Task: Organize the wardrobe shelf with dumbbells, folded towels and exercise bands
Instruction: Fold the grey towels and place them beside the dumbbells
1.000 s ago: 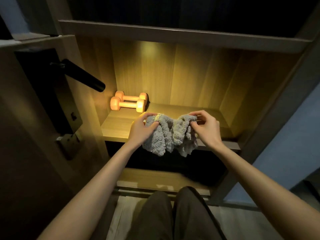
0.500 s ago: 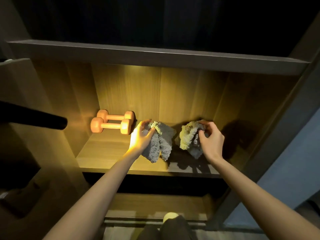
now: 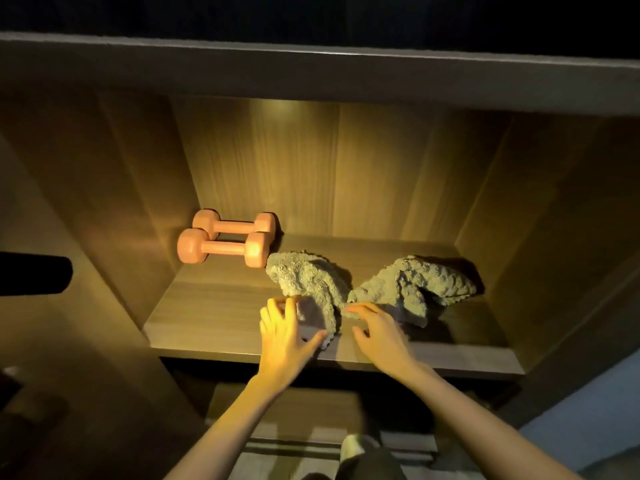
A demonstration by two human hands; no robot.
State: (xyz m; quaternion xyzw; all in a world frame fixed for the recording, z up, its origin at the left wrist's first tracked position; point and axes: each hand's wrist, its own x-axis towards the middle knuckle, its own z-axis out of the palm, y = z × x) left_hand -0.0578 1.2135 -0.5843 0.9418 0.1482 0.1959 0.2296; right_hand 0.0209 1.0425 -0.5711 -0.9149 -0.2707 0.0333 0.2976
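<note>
A wooden wardrobe shelf (image 3: 207, 306) glows under a warm light, and the task's things lie on it. At its back left corner two orange, round-headed dumbbells rest side by side, parallel to the shelf's front edge: the front dumbbell (image 3: 221, 249) and the rear dumbbell (image 3: 235, 225), just beside each other. To their right lie two grey, fluffy terry towels, both crumpled rather than folded. The left towel (image 3: 308, 278) sits near the middle of the shelf, its upper edge just beside the front dumbbell's right head (whether they touch I cannot tell), with a tail of cloth trailing toward the front edge. The right towel (image 3: 419, 282) lies heaped toward the right side wall, its near corner meeting the left towel.

The left hand (image 3: 287, 336) hovers over the front of the shelf with fingers spread and relaxed, thumb out to the right. It holds nothing, though its fingertips are close to the left towel's trailing tail. The right hand (image 3: 379, 336) is likewise slack and empty, fingers extended toward the spot where the two towels meet, the index tip at the cloth's edge. Both hands are slightly blurred.

A black rod-like door handle (image 3: 34, 273) juts in from the left edge, and an upper wooden board (image 3: 311, 74) roofs the compartment.
</note>
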